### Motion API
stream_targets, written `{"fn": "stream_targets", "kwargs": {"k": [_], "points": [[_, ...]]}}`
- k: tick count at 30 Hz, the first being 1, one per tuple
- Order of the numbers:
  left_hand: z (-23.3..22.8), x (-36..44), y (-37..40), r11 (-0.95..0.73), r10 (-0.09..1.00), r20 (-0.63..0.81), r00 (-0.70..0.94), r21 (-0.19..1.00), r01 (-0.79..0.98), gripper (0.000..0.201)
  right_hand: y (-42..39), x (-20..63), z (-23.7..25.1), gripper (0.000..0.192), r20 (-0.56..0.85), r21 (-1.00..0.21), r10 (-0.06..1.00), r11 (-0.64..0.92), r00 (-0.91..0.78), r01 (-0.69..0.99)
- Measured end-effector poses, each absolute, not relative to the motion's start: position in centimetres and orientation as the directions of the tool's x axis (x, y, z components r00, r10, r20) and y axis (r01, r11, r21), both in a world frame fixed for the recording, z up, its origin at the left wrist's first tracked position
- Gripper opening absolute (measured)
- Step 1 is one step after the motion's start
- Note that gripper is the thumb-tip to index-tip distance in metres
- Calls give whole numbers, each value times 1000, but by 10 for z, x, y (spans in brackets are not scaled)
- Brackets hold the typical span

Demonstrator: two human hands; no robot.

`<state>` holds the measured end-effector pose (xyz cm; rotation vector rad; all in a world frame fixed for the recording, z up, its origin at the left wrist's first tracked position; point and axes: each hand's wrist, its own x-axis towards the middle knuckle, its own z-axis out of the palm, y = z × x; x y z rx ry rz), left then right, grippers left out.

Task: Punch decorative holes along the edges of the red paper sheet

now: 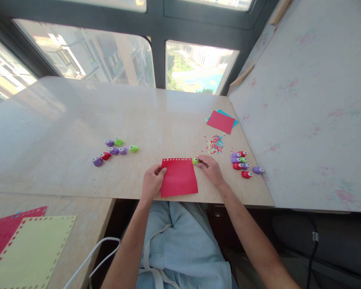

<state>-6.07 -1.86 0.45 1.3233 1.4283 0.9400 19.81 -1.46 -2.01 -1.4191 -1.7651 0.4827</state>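
Observation:
A red paper sheet [179, 177] lies on the beige table [78, 120] near its front edge, with a row of small punched holes along its far edge. My left hand [153, 181] pinches the sheet's left edge. My right hand [209, 169] grips a small green punch [195, 161] set at the sheet's top right corner.
Several purple, green and red punches [114, 150] lie left of the sheet, another group [243, 162] to the right. Punched confetti [215, 144] and a red sheet over a blue one [221, 121] lie further back right. Yellow and red punched sheets [27, 249] rest at lower left.

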Motion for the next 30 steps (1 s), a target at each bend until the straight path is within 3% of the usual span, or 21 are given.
{"fn": "stream_targets", "kwargs": {"k": [19, 26, 30], "points": [[4, -63, -19, 180, 980, -191, 60, 972, 151, 32, -15, 198, -19, 23, 327, -732, 945, 266, -19, 628], [4, -58, -16, 188, 982, -188, -11, 970, 157, 29, -15, 198, -19, 22, 341, -730, 940, 275, -16, 625], [2, -51, -15, 185, 977, -165, -136, 971, 152, 30, -15, 199, -20, 22, 339, -732, 941, 279, -24, 622]]}}
